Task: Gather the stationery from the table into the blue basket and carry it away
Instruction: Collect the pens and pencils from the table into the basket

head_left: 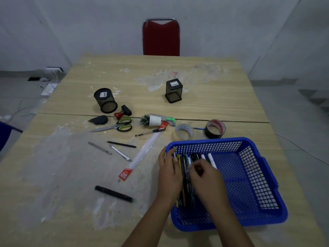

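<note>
The blue basket (252, 177) sits at the table's front right. A bundle of pens (185, 175) lies along its left side. My left hand (169, 172) rests with straight fingers against the bundle's left flank, fingertips near the basket rim. My right hand (207, 178) curls its fingers down onto the pens from the right. On the table to the left lie a ruler (142, 154), a black marker (114, 194), a black pen (122, 144), a white pen (120, 152), a grey metal stick (99, 147), scissors (115, 126) and a pencil (147, 132).
Just behind the basket are a clear tape roll (183, 131) and a black tape roll (214, 129). Farther back lie a tipped small potted plant (152, 120), a red stamp (122, 112), a round mesh holder (106, 100) on its side and a square mesh holder (174, 90). A red chair (161, 38) stands behind the table.
</note>
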